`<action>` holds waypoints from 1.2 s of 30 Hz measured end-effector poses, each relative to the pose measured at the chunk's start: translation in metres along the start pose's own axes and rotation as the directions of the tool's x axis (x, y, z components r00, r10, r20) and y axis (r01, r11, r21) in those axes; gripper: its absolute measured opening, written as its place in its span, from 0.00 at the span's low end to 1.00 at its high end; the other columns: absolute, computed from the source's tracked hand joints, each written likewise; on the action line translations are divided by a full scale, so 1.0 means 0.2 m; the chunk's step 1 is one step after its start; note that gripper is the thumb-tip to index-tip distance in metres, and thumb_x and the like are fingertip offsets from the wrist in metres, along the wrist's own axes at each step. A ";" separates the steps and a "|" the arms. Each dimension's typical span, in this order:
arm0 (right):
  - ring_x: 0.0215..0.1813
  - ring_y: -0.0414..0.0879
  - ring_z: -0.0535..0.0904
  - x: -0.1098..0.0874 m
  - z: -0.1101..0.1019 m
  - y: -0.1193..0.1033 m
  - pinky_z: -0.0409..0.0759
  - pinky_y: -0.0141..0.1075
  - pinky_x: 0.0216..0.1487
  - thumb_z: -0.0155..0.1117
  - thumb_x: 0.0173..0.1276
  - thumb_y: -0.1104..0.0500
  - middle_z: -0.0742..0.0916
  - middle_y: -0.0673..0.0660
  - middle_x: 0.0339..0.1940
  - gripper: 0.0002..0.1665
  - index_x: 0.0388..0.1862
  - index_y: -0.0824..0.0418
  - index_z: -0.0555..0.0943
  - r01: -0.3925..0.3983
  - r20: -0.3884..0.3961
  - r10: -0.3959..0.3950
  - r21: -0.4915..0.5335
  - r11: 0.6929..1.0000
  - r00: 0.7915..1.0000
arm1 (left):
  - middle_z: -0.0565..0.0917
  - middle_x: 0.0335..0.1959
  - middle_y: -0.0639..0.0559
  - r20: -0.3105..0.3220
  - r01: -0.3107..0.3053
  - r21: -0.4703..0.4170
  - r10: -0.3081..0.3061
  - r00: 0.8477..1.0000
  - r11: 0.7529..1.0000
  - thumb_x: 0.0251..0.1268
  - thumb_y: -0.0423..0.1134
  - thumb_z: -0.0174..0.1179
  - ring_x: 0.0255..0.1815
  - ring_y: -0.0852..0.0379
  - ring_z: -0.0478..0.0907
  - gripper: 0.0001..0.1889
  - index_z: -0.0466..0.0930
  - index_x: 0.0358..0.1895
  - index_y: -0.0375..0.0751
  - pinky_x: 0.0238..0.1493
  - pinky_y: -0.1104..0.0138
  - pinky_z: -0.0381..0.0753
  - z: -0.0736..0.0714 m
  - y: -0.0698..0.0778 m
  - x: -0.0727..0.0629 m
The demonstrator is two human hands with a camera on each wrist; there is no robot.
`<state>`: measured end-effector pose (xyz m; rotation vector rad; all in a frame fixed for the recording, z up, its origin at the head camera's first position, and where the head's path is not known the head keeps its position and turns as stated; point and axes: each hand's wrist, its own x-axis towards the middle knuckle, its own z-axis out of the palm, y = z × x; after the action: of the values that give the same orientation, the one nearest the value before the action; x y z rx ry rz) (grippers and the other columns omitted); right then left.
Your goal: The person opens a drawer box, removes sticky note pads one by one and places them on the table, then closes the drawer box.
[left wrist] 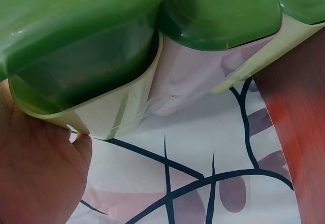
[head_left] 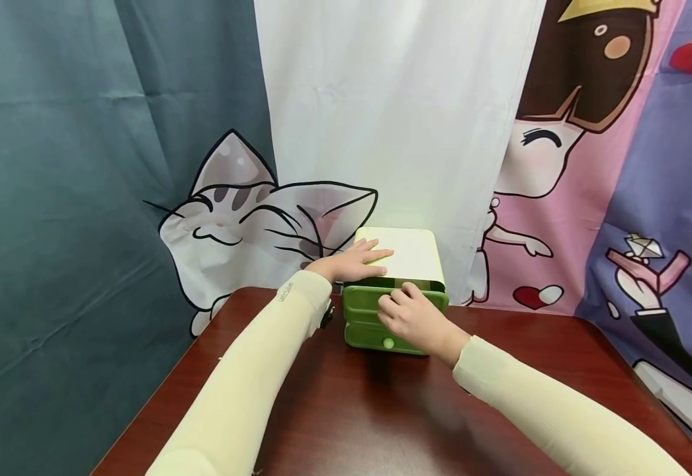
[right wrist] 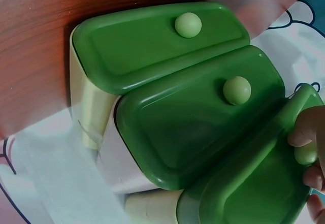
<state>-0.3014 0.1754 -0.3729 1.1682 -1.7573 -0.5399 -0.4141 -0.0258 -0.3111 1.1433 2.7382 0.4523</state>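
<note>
A small drawer box with a pale top (head_left: 411, 250) and green drawer fronts stands at the back of the table. My left hand (head_left: 354, 261) rests on its top with fingers spread; in the left wrist view the thumb side of that hand (left wrist: 43, 168) lies against the pale casing's rim. My right hand (head_left: 408, 318) is at the top drawer (right wrist: 259, 188), pinching its round light-green knob (right wrist: 305, 154). That drawer stands partly out, with a gap between its front and the casing. Below it, the middle drawer (right wrist: 198, 117) and bottom drawer (right wrist: 152, 49) are pushed in.
The box stands on a reddish-brown table (head_left: 346, 410). Right behind it hangs a cloth backdrop (head_left: 393, 119) with cartoon figures, including a smiling cat (head_left: 227, 218) at the left.
</note>
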 end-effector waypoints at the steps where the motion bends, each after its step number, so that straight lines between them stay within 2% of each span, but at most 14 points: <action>1: 0.35 0.51 0.74 0.00 0.00 0.00 0.76 0.47 0.43 0.63 0.66 0.67 0.77 0.55 0.35 0.06 0.33 0.59 0.85 -0.003 -0.001 0.003 -0.001 1.000 1.000 | 0.42 0.84 0.45 0.000 0.000 -0.003 0.000 1.000 1.000 0.78 0.62 0.44 0.83 0.40 0.30 0.33 0.53 0.82 0.62 0.79 0.45 0.39 0.00 0.00 0.00; 4: 0.35 0.51 0.74 0.00 -0.02 -0.02 0.76 0.48 0.43 0.59 0.70 0.68 0.77 0.55 0.35 0.10 0.34 0.59 0.85 -0.003 0.004 0.003 0.000 1.000 1.000 | 0.42 0.84 0.45 0.000 -0.002 -0.006 0.002 1.000 1.000 0.78 0.62 0.44 0.83 0.41 0.30 0.33 0.53 0.82 0.62 0.79 0.45 0.39 0.00 0.01 -0.01; 9: 0.35 0.51 0.73 0.00 -0.04 -0.03 0.75 0.48 0.43 0.42 0.77 0.70 0.77 0.55 0.34 0.22 0.35 0.59 0.85 0.000 0.010 0.000 0.009 1.000 1.000 | 0.42 0.84 0.46 -0.012 0.001 -0.005 -0.001 1.000 1.000 0.78 0.62 0.44 0.83 0.40 0.30 0.33 0.54 0.81 0.63 0.79 0.44 0.40 0.00 0.01 -0.01; 11: 0.35 0.52 0.74 0.00 -0.04 -0.03 0.75 0.49 0.43 0.43 0.76 0.69 0.77 0.55 0.35 0.22 0.35 0.59 0.85 -0.004 0.009 0.004 0.012 1.000 1.000 | 0.42 0.84 0.45 -0.021 -0.003 -0.005 0.003 1.000 1.000 0.78 0.62 0.44 0.83 0.39 0.30 0.32 0.54 0.81 0.63 0.79 0.44 0.39 0.01 0.01 -0.01; 17: 0.36 0.53 0.74 0.00 -0.07 -0.05 0.75 0.49 0.43 0.54 0.69 0.66 0.77 0.55 0.36 0.12 0.33 0.57 0.85 0.008 0.009 -0.008 0.024 1.000 1.000 | 0.41 0.84 0.45 -0.031 -0.011 -0.030 0.010 0.999 0.999 0.78 0.62 0.45 0.83 0.40 0.29 0.33 0.54 0.81 0.62 0.79 0.43 0.38 0.02 0.00 -0.02; 20: 0.36 0.52 0.74 -0.01 -0.08 -0.07 0.75 0.49 0.43 0.51 0.71 0.66 0.76 0.55 0.36 0.15 0.32 0.55 0.85 0.009 0.007 -0.009 0.022 1.000 1.000 | 0.42 0.84 0.46 -0.037 -0.006 -0.018 0.005 0.999 1.000 0.77 0.63 0.45 0.83 0.41 0.29 0.33 0.54 0.81 0.64 0.79 0.44 0.39 0.03 0.00 -0.01; 28: 0.35 0.51 0.74 -0.02 -0.08 -0.10 0.76 0.49 0.42 0.30 0.79 0.70 0.76 0.55 0.34 0.33 0.31 0.57 0.85 0.010 -0.016 -0.010 0.003 1.000 1.000 | 0.42 0.84 0.47 -0.049 -0.006 -0.012 0.006 0.999 1.000 0.77 0.63 0.45 0.83 0.42 0.30 0.33 0.55 0.81 0.64 0.79 0.44 0.40 0.04 -0.02 -0.01; 36: 0.34 0.50 0.73 -0.01 -0.11 -0.12 0.75 0.48 0.41 0.36 0.78 0.72 0.76 0.54 0.33 0.29 0.31 0.58 0.84 0.020 -0.024 -0.020 -0.009 1.000 1.000 | 0.42 0.84 0.47 -0.059 -0.002 0.009 0.002 0.998 1.000 0.77 0.64 0.44 0.83 0.42 0.31 0.32 0.55 0.81 0.65 0.79 0.44 0.40 0.04 -0.02 -0.01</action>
<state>-0.2711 0.1688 -0.3813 1.1825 -1.7225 -0.5427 -0.4138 -0.0279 -0.3207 1.1532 2.7922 0.4827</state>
